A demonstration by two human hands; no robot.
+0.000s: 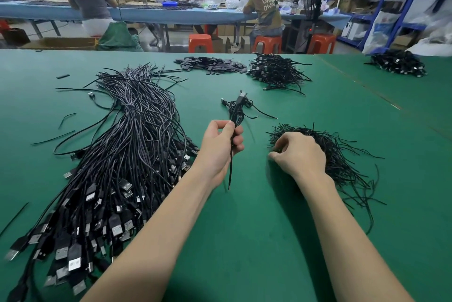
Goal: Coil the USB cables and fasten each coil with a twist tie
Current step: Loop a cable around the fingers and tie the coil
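Observation:
My left hand [220, 147] grips a coiled black USB cable [237, 109] upright above the green table; its plugs stick up past my fingers and a thin black end hangs down below my palm. My right hand [299, 154] rests with curled fingers on the near left edge of a loose pile of black twist ties [342, 162]; its fingertips pinch at the ties, though I cannot see whether one is held. A big heap of uncoiled black USB cables [117, 162] lies to the left of my left arm.
A pile of coiled cables [275, 70] lies at the back centre, another pile [400, 63] at the far right. Flat black pieces [210, 64] are heaped beside the centre pile. Stray ties lie on the green table [256, 228]. People sit at a bench behind.

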